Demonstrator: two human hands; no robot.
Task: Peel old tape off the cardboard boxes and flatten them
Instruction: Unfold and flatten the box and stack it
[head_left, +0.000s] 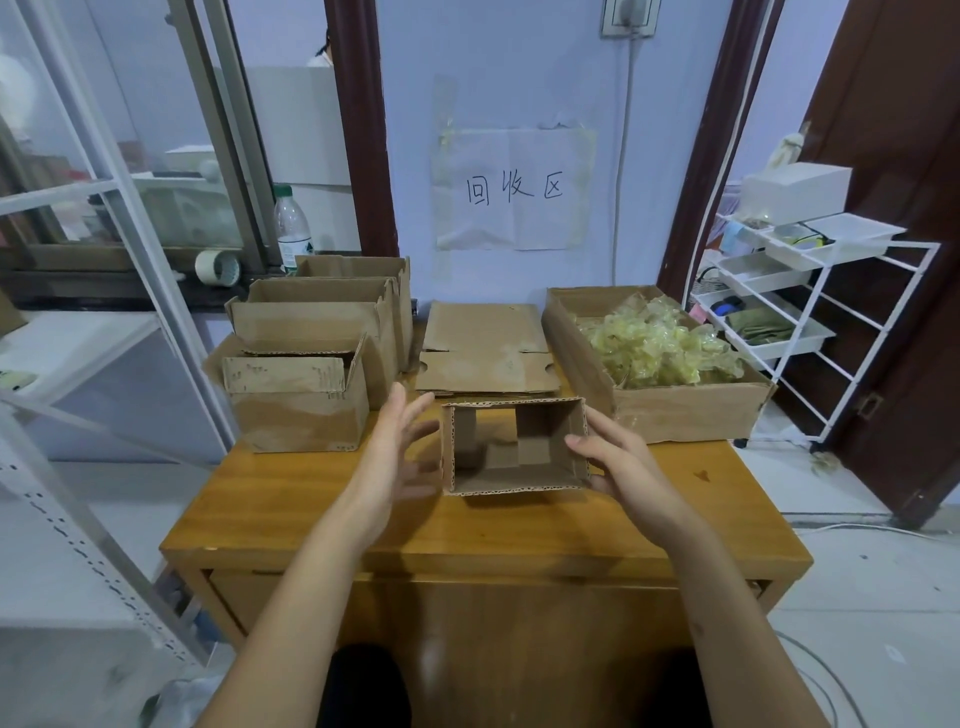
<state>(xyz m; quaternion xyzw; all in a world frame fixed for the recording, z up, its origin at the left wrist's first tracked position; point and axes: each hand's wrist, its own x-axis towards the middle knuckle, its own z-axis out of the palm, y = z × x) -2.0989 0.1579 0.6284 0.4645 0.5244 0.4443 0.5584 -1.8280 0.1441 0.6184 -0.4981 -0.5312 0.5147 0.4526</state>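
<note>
A small open cardboard box stands in the middle of the wooden table, its open top facing me. My right hand grips its right wall, thumb over the rim. Just left of the box, my left hand is spread with straight fingers, a small gap from its left wall. Behind the box lies a stack of flattened cardboard. At the back left stand three upright open boxes. A wide cardboard box at the back right holds several crumpled pieces of yellowish tape.
A paper sign hangs on the wall behind the table. A tape roll and a plastic bottle sit on the left ledge. A white wire rack with trays stands to the right, and a metal shelf frame to the left.
</note>
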